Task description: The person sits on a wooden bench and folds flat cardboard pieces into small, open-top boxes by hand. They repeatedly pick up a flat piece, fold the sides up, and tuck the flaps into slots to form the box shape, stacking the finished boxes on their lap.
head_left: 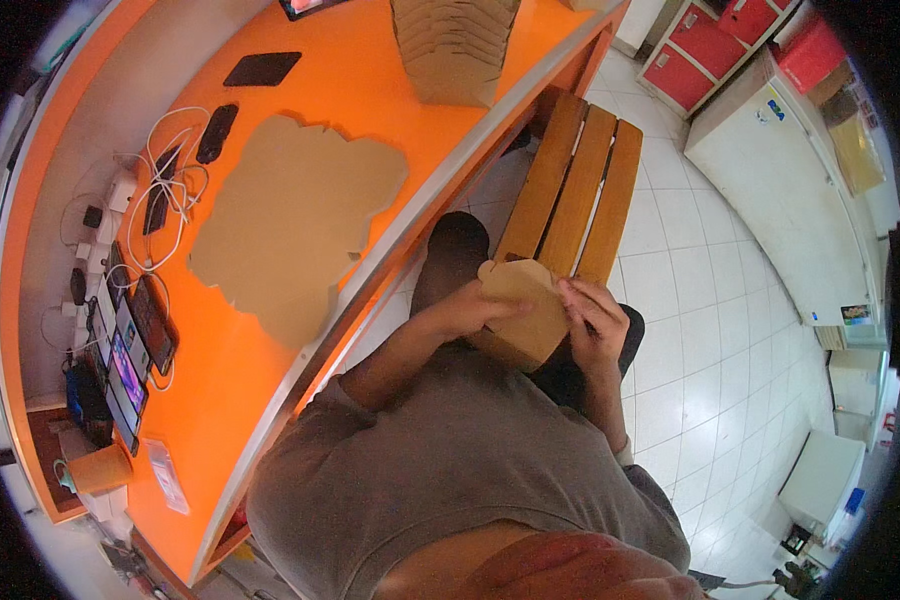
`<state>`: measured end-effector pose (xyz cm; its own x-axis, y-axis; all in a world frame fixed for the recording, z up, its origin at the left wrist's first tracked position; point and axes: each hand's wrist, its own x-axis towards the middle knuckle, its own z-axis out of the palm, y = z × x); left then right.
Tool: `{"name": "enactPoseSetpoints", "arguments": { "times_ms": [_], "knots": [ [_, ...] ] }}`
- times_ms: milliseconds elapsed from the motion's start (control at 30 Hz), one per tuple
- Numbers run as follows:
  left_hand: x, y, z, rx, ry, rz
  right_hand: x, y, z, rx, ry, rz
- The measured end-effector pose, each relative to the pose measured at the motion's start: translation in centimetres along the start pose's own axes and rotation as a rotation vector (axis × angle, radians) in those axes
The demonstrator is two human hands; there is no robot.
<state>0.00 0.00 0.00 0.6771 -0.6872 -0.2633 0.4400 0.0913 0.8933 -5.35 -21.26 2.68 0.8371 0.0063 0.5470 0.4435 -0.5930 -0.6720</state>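
Observation:
On my lap is a small brown cardboard box, with a rounded flap showing at its far edge. My left hand is closed on its left side, the thumb lying across the top panel. At the right edge my right hand pinches the cardboard near the far corner, its other fingers curled. The inside of the box cannot be seen. Flat brown cardboard blanks lie in a pile on the orange table to my left. Farther along that table stands a stack of folded cardboard boxes.
The orange table has a metal edge beside my left arm. Phones, white cables and a tape roll line its far side. A slatted wooden bench extends ahead; a white chest freezer stands right.

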Motion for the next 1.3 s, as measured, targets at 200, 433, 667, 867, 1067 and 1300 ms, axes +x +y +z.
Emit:
{"name": "enactPoseSetpoints", "arguments": {
  "times_ms": [200,433,667,867,1067,1300],
  "knots": [
    [-0.7,-1.2,0.0,-0.111,-0.01,-0.047,-0.6,0.2,-0.8,-0.102,-0.173,-0.136],
    [-1.0,0.0,0.6,-0.113,0.044,-0.059,-0.1,-0.2,-0.4,-0.144,-0.137,-0.159],
    [-0.4,0.1,1.3,0.052,0.091,0.02,-1.8,-0.1,0.0,0.123,-0.062,0.227],
    [-0.3,0.5,2.1,0.227,-0.016,0.009,-2.5,1.5,0.0,0.661,0.023,0.784],
    [-1.2,0.7,1.4,0.238,-0.022,0.091,-3.7,0.9,1.0,0.508,-0.008,0.789],
    [-0.1,1.0,1.8,0.546,0.091,0.15,-2.6,-0.9,1.6,0.289,0.153,0.638]
  ]
}}
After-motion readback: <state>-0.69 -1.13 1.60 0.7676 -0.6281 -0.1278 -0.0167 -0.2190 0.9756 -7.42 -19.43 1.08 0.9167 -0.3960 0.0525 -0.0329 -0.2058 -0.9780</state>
